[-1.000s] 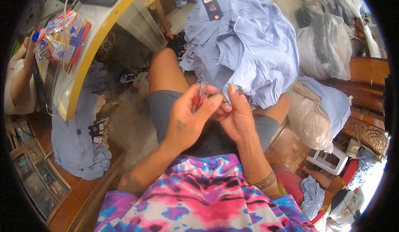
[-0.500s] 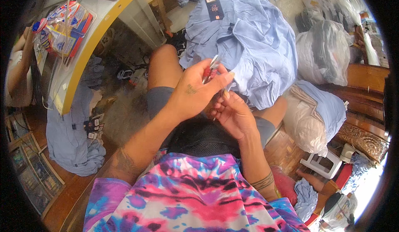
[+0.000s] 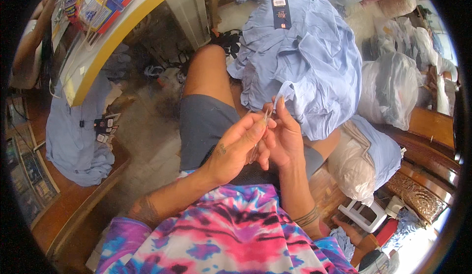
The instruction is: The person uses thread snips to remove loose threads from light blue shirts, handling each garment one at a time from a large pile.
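A light blue garment (image 3: pixel 314 53) lies heaped over my lap and beyond my knees, with a dark hang tag (image 3: pixel 281 14) on its far side. My left hand (image 3: pixel 240 144) is closed, its thumb and fingertips pinching a slim, shiny pointed tool (image 3: pixel 266 115); its exact kind is unclear. Right beside it, my right hand (image 3: pixel 285 139) is closed on a narrow light blue fabric strap (image 3: pixel 284 91) of the garment, thumb up. The fingers of both hands meet and partly hide what lies between them.
To the left, a yellow-edged white table (image 3: pixel 98 48) carries colourful plastic packs (image 3: pixel 101 3). More blue garments with dark tags (image 3: pixel 78 136) lie below it. Plastic-wrapped clothing bundles (image 3: pixel 391 89) and a white stool (image 3: pixel 364 215) stand at right. Another person's arm (image 3: pixel 27 53) shows far left.
My left hand has moved down and right, turning its tool toward my right hand. The right hand's thumb now points up at a raised strap. The view has shifted slightly.
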The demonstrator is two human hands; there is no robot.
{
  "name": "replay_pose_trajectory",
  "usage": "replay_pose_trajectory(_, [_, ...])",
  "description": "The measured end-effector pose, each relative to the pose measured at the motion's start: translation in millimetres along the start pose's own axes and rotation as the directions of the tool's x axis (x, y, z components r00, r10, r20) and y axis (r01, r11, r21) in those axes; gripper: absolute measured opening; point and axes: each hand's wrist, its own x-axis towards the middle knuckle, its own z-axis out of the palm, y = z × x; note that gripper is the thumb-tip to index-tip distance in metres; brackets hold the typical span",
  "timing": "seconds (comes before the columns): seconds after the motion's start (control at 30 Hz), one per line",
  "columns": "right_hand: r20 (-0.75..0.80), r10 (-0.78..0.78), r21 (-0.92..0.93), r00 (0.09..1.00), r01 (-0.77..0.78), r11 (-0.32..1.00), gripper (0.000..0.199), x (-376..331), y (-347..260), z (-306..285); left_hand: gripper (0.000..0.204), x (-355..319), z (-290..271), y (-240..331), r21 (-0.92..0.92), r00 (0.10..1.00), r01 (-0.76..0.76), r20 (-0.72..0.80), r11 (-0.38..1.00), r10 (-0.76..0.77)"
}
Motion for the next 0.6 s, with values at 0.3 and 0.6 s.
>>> replay_pose_trajectory(0.3, [-0.063,-0.057,0.009,0.996,0.058,0.998,0.036,1,2,6,0.044,6,1,5,-0.047,0.999,0.043,-0.018,0.998,-0.044])
replay_pose_trajectory(0.6, [-0.224,-0.118,0.025,0.968,0.126,0.992,0.03,3,7,23,0.043,5,-2,3,-0.052,0.999,0.046,0.002,0.998,-0.046])
